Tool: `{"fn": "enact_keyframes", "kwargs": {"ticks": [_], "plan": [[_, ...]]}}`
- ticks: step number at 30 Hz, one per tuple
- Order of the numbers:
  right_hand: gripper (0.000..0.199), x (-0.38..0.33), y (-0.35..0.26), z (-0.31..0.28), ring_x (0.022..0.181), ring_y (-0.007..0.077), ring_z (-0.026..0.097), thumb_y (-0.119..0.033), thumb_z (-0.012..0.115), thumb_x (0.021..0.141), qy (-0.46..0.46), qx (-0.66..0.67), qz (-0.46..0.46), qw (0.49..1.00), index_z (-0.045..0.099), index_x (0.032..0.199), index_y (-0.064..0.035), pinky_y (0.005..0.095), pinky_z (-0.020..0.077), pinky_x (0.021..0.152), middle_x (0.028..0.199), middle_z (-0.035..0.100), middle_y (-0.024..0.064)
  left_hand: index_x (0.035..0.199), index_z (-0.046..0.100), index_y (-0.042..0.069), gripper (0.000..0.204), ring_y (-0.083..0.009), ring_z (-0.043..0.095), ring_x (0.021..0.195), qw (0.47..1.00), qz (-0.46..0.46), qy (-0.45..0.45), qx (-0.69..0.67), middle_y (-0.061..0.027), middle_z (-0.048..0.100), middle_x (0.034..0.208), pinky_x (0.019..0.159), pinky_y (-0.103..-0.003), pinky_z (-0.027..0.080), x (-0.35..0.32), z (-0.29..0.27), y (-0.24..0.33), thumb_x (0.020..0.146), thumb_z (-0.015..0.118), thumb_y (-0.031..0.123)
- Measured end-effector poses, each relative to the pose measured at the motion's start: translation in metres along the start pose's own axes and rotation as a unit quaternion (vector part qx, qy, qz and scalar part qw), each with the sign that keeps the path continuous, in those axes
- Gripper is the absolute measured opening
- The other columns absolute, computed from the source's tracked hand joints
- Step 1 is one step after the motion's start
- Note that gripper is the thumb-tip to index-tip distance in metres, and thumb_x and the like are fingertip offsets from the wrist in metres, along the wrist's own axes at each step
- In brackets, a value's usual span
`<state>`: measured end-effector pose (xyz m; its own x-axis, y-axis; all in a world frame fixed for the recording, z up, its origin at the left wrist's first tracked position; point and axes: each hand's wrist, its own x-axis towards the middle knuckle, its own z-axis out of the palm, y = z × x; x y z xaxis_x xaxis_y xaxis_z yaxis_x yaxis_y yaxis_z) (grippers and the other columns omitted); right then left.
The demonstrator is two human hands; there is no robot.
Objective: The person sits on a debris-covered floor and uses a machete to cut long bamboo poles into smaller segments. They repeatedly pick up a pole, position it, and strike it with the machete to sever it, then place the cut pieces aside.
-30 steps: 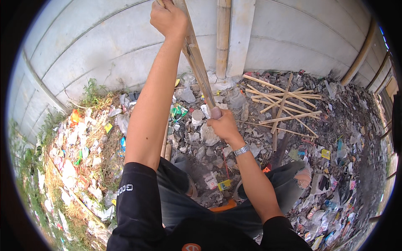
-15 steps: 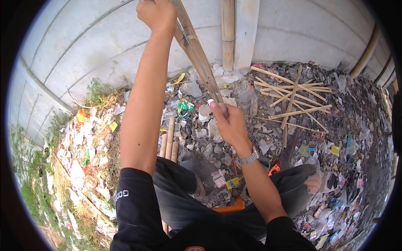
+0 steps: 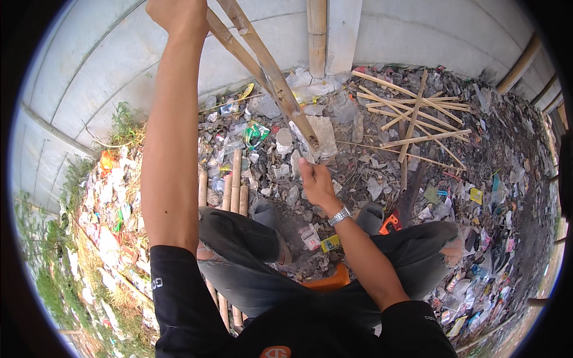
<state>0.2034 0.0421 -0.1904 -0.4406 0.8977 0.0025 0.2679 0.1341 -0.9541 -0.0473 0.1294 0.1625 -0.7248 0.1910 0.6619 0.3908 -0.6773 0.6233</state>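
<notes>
**Bamboo under strain: two limbs splayed above the right hand**

The split bamboo (image 3: 286, 98) slants over the ground (image 3: 301, 218), its two limbs spreading upward against the grey wall (image 3: 418, 36) at the ground's far edge and closing toward a single lower end. Whether they are joined where they meet cannot be told.

Principal hazards, as judged: the limbs could spring or twist if either grip slackened, and a crack could veer off line if the pull were uneven. The lower end points toward the right hand (image 3: 317, 184), so a sudden slip could drive a sharp edge or splinter into it. Loose litter underfoot could also unsettle the stance.

Right fingers: curled inward, the thumb raised, just below the bamboo's lower end. Contact with it, and anything hidden in the palm, cannot be made out. Left fingers: cut off at the top; the left hand (image 3: 179, 15) lies beside the left limb, but how far it is closed, and on what, cannot be told.

Surroundings: pale strips (image 3: 412, 113) lie crossed near the ground's far edge, to the right; cut bamboo lengths (image 3: 236, 191) lie beside the left leg.
</notes>
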Motion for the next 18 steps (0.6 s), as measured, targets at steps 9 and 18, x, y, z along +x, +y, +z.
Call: {"fn": "enact_keyframes", "kwargs": {"ticks": [9,18], "plan": [[0.060,-0.006,-0.036,-0.027,0.042,0.0106,0.036,-0.061,0.050,0.100,-0.187,0.343,0.232,0.891,0.045,0.071,-0.0085,0.0282,0.0297,0.038,0.052,0.035,-0.0023,0.122,0.055,-0.015,0.052,-0.0345,0.070,0.102,0.993,-0.018,-0.094,-0.071,-0.0266,0.067,0.113,0.091,-0.041,0.060,0.017,-0.039,-0.010,0.109,0.045,0.034],[0.069,0.010,-0.024,-0.028,0.049,0.0276,0.057,-0.058,0.052,0.100,-0.052,0.018,0.034,0.998,0.056,0.064,0.0013,0.0399,0.0429,0.052,0.055,0.056,0.0132,0.120,0.051,-0.019,0.047,-0.0379,0.071,0.106,0.997,0.000,-0.081,-0.001,-0.0292,0.066,0.115,0.094,-0.044,0.061,0.001,-0.018,0.002,0.111,0.033,0.024]]}}
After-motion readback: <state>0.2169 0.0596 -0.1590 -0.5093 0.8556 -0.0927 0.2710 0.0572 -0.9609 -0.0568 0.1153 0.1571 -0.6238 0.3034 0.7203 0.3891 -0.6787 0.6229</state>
